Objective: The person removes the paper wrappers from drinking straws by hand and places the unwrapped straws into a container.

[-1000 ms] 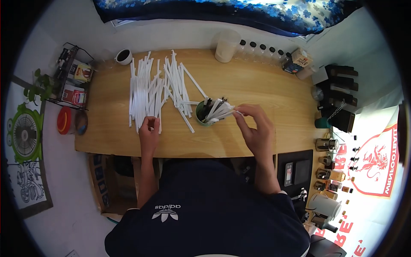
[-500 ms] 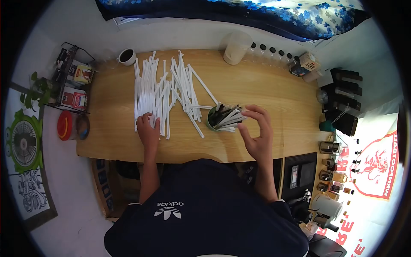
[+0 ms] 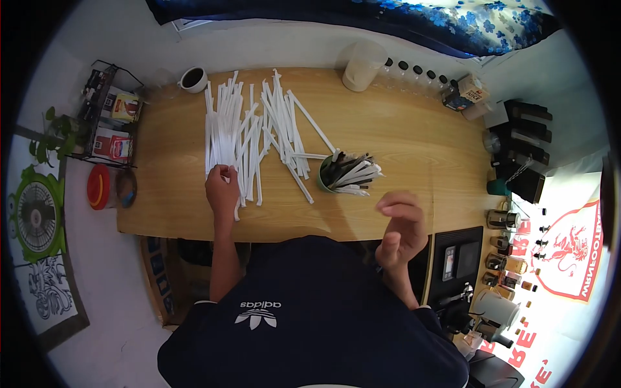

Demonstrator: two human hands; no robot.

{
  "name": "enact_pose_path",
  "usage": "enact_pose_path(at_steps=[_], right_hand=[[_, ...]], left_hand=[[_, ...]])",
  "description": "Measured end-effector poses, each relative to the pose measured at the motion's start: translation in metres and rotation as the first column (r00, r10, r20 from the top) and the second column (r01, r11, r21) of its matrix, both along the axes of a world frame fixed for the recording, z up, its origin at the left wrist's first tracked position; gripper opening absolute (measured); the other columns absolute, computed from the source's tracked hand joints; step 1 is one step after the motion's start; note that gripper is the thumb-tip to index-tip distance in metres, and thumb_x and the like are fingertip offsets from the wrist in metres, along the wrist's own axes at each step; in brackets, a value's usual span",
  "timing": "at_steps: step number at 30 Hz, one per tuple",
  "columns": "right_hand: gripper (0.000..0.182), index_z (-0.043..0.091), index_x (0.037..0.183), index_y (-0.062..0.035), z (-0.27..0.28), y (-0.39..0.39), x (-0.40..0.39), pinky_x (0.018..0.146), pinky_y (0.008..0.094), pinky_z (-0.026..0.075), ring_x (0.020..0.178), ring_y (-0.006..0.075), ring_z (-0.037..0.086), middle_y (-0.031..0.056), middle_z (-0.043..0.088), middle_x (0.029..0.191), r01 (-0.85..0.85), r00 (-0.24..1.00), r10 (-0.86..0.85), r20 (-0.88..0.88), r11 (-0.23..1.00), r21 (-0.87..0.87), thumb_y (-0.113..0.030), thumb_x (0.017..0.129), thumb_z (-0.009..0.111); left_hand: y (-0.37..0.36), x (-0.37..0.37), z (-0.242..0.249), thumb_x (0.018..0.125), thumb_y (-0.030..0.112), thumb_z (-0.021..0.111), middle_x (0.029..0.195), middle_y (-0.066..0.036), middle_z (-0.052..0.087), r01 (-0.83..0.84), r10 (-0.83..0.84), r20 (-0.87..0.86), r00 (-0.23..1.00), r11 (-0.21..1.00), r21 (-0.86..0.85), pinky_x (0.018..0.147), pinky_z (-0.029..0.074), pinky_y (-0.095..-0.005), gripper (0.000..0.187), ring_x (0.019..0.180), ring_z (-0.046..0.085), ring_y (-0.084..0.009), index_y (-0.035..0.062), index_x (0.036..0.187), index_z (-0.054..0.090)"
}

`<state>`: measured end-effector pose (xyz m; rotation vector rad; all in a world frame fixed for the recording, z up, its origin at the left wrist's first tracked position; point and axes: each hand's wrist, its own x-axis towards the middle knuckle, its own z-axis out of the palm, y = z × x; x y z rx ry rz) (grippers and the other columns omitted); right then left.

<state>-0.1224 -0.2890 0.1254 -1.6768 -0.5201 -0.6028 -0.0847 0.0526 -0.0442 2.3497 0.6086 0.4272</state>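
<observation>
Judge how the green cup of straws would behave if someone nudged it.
The green cup may be apt to tip toward the picture's right, since its straws lean out well past the rim there. Those straws could shift or spill, as they jut out at differing angles. It would probably slide fairly easily, because the tabletop looks smooth.

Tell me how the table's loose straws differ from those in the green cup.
The loose straws lie on the table; the cup straws lean in the green cup. The loose straws look white, while the cup straws mix white and dark. Both include white ones.
</observation>
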Motion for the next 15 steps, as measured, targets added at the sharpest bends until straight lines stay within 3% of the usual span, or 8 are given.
enact_pose_path(at_steps=[2,3,4,5,7,12,13,15], right_hand=[[0.044,0.059,0.116,0.0035,0.003,0.003,-0.007,0.079,0.0317,0.048,0.087,0.0211,0.06,0.0134,0.063,0.094,-0.314,0.919,0.334,-0.208,0.941,0.124,-0.037,0.099,0.062],[0.044,0.059,0.116,0.0035,0.002,0.007,-0.008,0.079,0.0317,0.048,0.087,0.0211,0.06,0.0134,0.063,0.094,-0.311,0.92,0.332,-0.207,0.942,0.127,-0.037,0.099,0.062],[0.038,0.059,0.117,0.0023,0.001,0.014,-0.006,0.076,0.0299,0.048,0.083,0.0179,0.06,0.0102,0.062,0.09,-0.396,0.847,0.403,-0.346,0.913,0.096,-0.031,0.1,0.063],[0.032,0.059,0.119,0.001,0.0,0.023,-0.006,0.074,0.0282,0.049,0.079,0.0148,0.06,0.007,0.061,0.086,-0.48,0.749,0.455,-0.481,0.874,0.079,-0.024,0.1,0.063],[0.027,0.062,0.118,-0.0015,-0.021,0.042,-0.005,0.071,0.0267,0.049,0.077,0.0134,0.06,0.0061,0.063,0.088,-0.491,0.674,0.467,-0.573,0.862,0.126,-0.019,0.098,0.067],[0.026,0.061,0.124,-0.0009,-0.07,0.081,0.004,0.074,0.0249,0.049,0.084,0.0107,0.061,0.0045,0.063,0.099,-0.431,0.462,0.497,-0.734,0.85,0.304,-0.011,0.1,0.062],[0.026,0.061,0.124,-0.0009,-0.074,0.086,0.005,0.074,0.0249,0.049,0.084,0.0107,0.061,0.0045,0.063,0.099,-0.429,0.464,0.498,-0.733,0.85,0.306,-0.011,0.1,0.062],[0.024,0.064,0.121,-0.0004,-0.081,0.094,0.012,0.072,0.025,0.049,0.084,0.0117,0.062,0.0052,0.063,0.104,-0.385,0.632,0.418,-0.652,0.9,0.203,-0.012,0.1,0.063]], left_hand=[[-0.001,-0.003,0.009,0.095,0.019,0.069,0.079,-0.005,0.063,-0.016,0.032,0.064,0.997,0.972,-0.233,0.068,0.047,-0.0316,0.02,0.07,0.058,-0.0181,0.0001,0.091,0.064],[-0.003,-0.004,0.013,0.096,0.018,0.068,0.078,-0.003,0.062,-0.016,0.052,0.093,0.994,0.938,-0.347,0.067,0.046,-0.029,0.019,0.069,0.056,-0.015,0.0002,0.09,0.065],[-0.005,-0.005,0.017,0.096,0.018,0.068,0.078,-0.003,0.062,-0.013,0.048,0.092,0.995,0.939,-0.345,0.067,0.046,-0.029,0.019,0.069,0.056,-0.015,0.0002,0.09,0.065],[-0.009,-0.007,0.021,0.097,0.018,0.067,0.078,-0.002,0.061,0.015,0.044,0.11,0.993,0.871,-0.49,0.067,0.045,-0.027,0.018,0.069,0.054,-0.0124,0.0011,0.091,0.065],[-0.016,-0.011,0.03,0.1,0.017,0.064,0.078,0.001,0.058,0.076,0.055,0.154,0.987,0.675,-0.734,0.066,0.042,-0.023,0.016,0.07,0.051,-0.0073,0.0028,0.093,0.065],[-0.059,-0.039,0.042,0.103,0.015,0.059,0.079,0.003,0.054,0.266,-0.038,0.284,0.958,0.49,-0.83,0.068,0.039,-0.0221,0.014,0.072,0.048,-0.0068,0.0023,0.101,0.063],[-0.068,-0.047,0.043,0.103,0.015,0.059,0.079,0.002,0.054,0.295,-0.078,0.293,0.953,0.461,-0.837,0.069,0.039,-0.0222,0.012,0.073,0.048,-0.0066,0.0028,0.103,0.062],[-0.08,-0.059,0.044,0.103,0.014,0.058,0.08,0.002,0.055,0.331,-0.123,0.308,0.943,0.428,-0.841,0.07,0.039,-0.0224,0.011,0.073,0.048,-0.0064,0.0032,0.106,0.06]])
